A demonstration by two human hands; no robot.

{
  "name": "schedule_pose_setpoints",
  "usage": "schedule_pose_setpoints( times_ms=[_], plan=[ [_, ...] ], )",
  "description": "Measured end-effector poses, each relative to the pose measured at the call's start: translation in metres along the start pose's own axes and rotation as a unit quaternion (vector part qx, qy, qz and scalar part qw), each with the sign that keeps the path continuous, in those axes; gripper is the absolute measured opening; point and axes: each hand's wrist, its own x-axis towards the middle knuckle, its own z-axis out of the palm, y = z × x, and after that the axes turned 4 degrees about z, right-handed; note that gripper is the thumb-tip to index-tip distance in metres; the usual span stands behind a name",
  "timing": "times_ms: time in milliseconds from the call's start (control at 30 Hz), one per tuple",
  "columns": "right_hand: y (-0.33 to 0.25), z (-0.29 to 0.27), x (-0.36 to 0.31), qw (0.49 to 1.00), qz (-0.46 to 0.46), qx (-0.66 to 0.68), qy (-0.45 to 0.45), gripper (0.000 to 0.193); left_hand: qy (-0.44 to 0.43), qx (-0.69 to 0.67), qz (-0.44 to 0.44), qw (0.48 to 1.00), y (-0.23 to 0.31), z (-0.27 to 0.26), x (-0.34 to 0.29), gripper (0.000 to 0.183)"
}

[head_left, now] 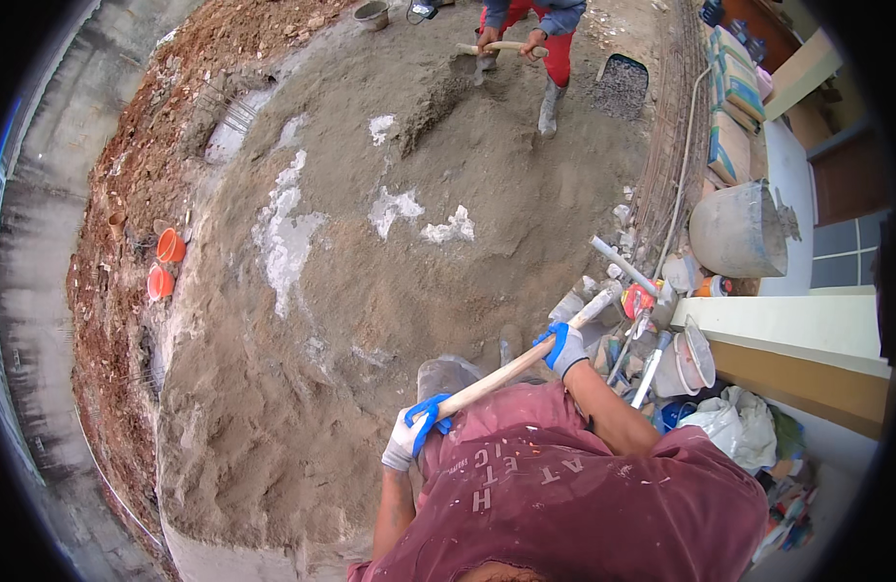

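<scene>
My left hand (414, 434), in a grey-and-blue work glove, is closed round the lower end of a long pale wooden tool handle (501, 376). Farther along, my right hand (564, 349), gloved the same way, grips it too. The handle slants across my body, up to the right, over the rubble edge. I cannot make out a tool head on it. A grey shape (446, 376) shows beside the handle, partly hidden. Ahead spreads a broad bed of grey-brown sandy mix (390, 281) with white powder patches (283, 233).
A co-worker in red trousers (557, 60) works a hoe (477, 63) at the far side. A gravel-filled container (621, 87) stands near them. Orange buckets (171, 245) sit left by red soil. At right are sacks (729, 145), a large grey tub (739, 231), pipes, rubble and a white bucket (683, 364).
</scene>
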Motion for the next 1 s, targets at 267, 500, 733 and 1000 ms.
schedule_pose_setpoints(
  times_ms=[267,500,733,1000],
  plan=[
    [-0.016,0.068,-0.020,0.996,0.014,-0.081,0.027,0.014,-0.077,0.008,-0.056,0.995,0.024,-0.016,0.019,0.050],
    [-0.129,0.097,0.029,0.994,-0.079,-0.078,-0.003,0.014,-0.259,0.228,-0.210,0.915,0.052,0.033,0.153,0.048],
    [-0.329,0.107,0.174,0.940,-0.193,-0.279,0.035,0.010,-0.231,-0.168,-0.189,0.939,0.013,0.216,0.317,0.026],
    [-0.469,0.093,0.456,0.878,-0.129,-0.433,0.159,0.011,-0.192,-0.385,-0.281,0.858,-0.110,0.304,0.566,0.024]
  ],
)
